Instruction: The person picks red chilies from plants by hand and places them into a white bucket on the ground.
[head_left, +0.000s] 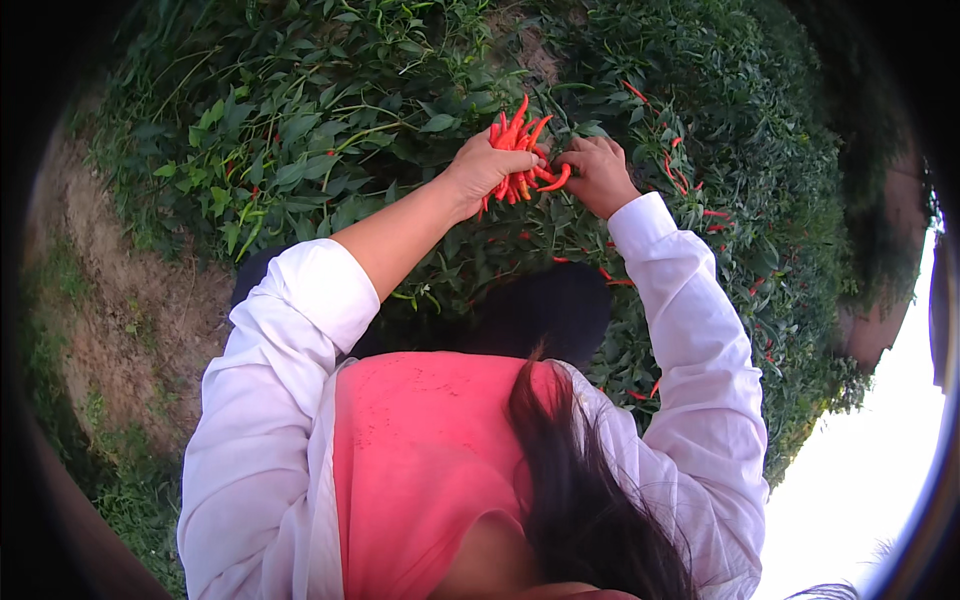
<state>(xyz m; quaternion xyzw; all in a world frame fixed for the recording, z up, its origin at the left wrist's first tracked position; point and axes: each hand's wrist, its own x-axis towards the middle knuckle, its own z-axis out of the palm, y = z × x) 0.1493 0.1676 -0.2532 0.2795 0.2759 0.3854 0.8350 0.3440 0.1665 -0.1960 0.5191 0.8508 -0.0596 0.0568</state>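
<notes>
A thick bunch of red chili peppers (517, 142) is gripped in my left hand (480, 169), the thumb laid across them and their tips sticking out above and below. Close beside it on the right, my right hand (598, 174) has its fingers bent in among the leaves of a chili plant (570, 112). One curved red chili (556, 180) reaches from the bunch towards the right fingers. Those fingertips are partly hidden, so I cannot tell whether they pinch anything.
More red chilies (675, 172) hang on the plants to the right. Green chilies (253, 229) hang among leaves on the left. Bare soil (150, 300) runs along the left side. My dark-clothed knee (555, 307) presses close to the foliage below my hands.
</notes>
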